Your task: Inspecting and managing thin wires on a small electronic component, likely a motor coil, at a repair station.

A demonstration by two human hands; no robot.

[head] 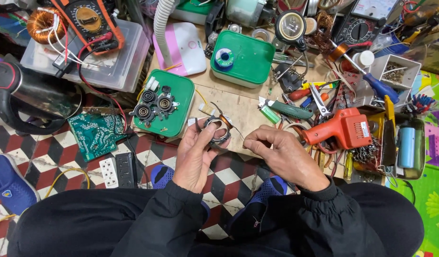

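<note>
We see a low wooden counter point(238, 107) crowded with things: two green boxes point(165, 109) point(243, 57), an orange glue gun point(343, 128), a green lighter point(269, 114), a blue-handled screwdriver point(379, 85) and a white tray of screws point(395, 71). On the checkered floor point(43, 150) beside it lie a green circuit board point(96, 133) and a blue shoe point(8, 183).

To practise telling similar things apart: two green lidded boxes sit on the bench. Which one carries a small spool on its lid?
The farther green box, up the bench. A blue-rimmed spool sits on its lid; the nearer green box carries black round parts instead.
</note>
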